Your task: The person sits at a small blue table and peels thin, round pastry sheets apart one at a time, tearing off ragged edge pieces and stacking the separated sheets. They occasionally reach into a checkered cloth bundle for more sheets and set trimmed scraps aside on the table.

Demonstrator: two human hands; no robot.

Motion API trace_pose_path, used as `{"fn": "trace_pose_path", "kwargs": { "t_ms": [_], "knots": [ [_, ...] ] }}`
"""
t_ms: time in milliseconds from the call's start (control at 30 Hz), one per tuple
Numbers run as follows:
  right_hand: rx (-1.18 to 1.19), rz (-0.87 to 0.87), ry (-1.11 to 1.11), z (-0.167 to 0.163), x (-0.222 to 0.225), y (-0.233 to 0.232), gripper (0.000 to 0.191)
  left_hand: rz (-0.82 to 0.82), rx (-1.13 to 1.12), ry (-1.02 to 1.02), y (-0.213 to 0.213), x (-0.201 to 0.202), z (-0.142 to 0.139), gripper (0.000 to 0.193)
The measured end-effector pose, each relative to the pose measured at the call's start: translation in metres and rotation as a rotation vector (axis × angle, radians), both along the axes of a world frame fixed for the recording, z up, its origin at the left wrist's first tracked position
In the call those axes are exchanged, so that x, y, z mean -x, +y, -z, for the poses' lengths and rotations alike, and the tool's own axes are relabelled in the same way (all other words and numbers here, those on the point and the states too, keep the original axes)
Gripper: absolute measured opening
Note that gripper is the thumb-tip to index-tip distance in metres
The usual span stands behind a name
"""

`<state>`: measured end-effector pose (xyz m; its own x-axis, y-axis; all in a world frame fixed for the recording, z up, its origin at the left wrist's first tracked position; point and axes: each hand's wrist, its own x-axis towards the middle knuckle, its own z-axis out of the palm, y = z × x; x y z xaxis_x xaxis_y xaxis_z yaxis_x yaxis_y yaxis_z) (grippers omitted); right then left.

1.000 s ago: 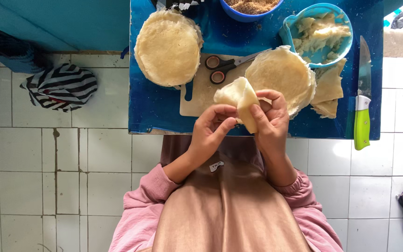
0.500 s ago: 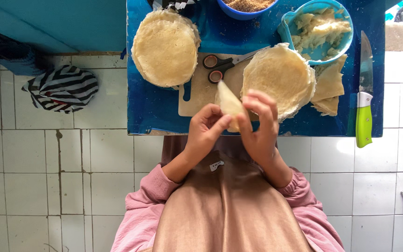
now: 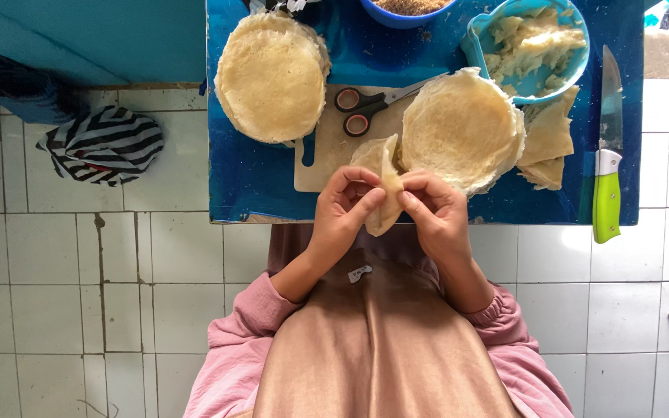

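- One view only, from a camera on the person's head.
- It faces straight down onto the blue bench, close, at arm's reach.
- The bench fills the upper frame; lap and tiled floor lie below it.

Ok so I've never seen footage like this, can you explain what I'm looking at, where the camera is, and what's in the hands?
The camera sits on a person's head and looks straight down, so you see their lap and a blue table over a tiled floor. There is no machine, only two bare hands. The left hand and right hand pinch a folded pastry sheet between them. On the table lie two stacks of round sheets, a cutting board with scissors, a blue bowl of filling, folded triangles and a green-handled knife.
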<state>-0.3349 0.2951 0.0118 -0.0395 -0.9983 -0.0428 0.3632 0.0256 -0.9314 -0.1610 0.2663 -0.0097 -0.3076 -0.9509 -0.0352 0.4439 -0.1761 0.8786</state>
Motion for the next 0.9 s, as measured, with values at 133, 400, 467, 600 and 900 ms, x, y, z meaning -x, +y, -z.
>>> {"fn": "trace_pose_path", "kwargs": {
  "t_ms": [133, 400, 467, 600, 900],
  "knots": [
    [-0.028, -0.018, -0.085, 0.007, 0.003, 0.0, 0.008, -0.027, 0.099, -0.066, 0.002, 0.0, -0.002, 0.015],
    [0.024, -0.037, -0.048, 0.017, 0.005, 0.001, 0.005, -0.021, 0.127, -0.156, 0.002, 0.0, -0.01, 0.011],
    [0.04, -0.013, -0.043, 0.017, 0.003, 0.001, 0.004, 0.0, 0.159, -0.133, 0.002, 0.0, -0.012, 0.018],
    [0.052, 0.018, 0.064, 0.011, 0.0, 0.001, 0.005, -0.026, 0.18, -0.185, 0.0, 0.0, -0.014, 0.015],
    [0.029, 0.006, 0.175, -0.001, -0.005, -0.001, 0.009, -0.126, 0.283, -0.36, -0.001, -0.002, -0.023, 0.013]
  ]
}}
